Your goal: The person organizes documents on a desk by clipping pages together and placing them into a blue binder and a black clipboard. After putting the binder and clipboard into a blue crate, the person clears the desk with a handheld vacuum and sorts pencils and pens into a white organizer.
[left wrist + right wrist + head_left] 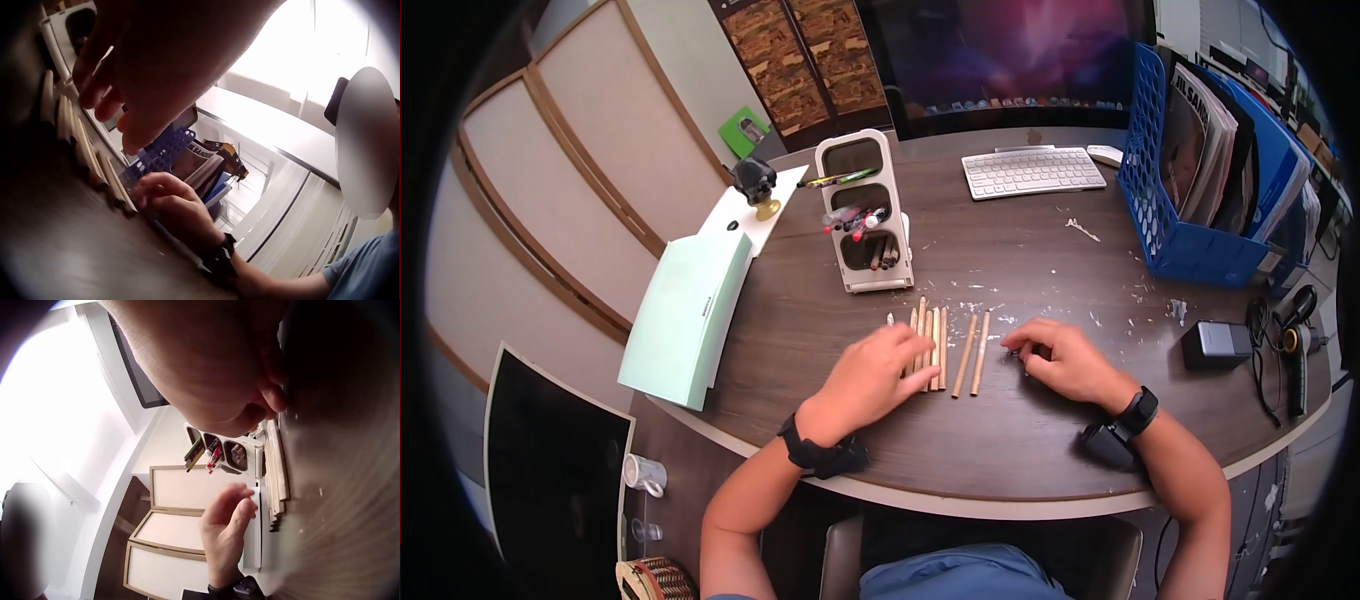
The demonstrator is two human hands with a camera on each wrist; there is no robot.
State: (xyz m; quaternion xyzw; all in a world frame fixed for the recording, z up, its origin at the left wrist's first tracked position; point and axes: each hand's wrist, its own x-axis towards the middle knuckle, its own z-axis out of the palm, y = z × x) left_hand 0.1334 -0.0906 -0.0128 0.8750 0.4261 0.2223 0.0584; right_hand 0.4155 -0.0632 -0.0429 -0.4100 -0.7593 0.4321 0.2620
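Several plain wooden pencils (943,350) lie side by side on the dark desk, pointing away from the person. Two pencils (980,355) at the right of the row sit a little apart from the others. My left hand (870,378) is over the left part of the row and hides part of it. In the left wrist view, its loosely bent fingers hang above the pencils (94,156), holding none. To the right of the row, my right hand (1068,362) rests low over the desk with loosely curled fingers and nothing in them.
White scraps (1083,230) are scattered over the desk. Behind the pencils stands a tiered holder (902,273) with pens and pencils. A mint-green box (680,320) stands left; a keyboard (1035,173), blue file rack (1195,255) and dark small box (1215,345) are to the right.
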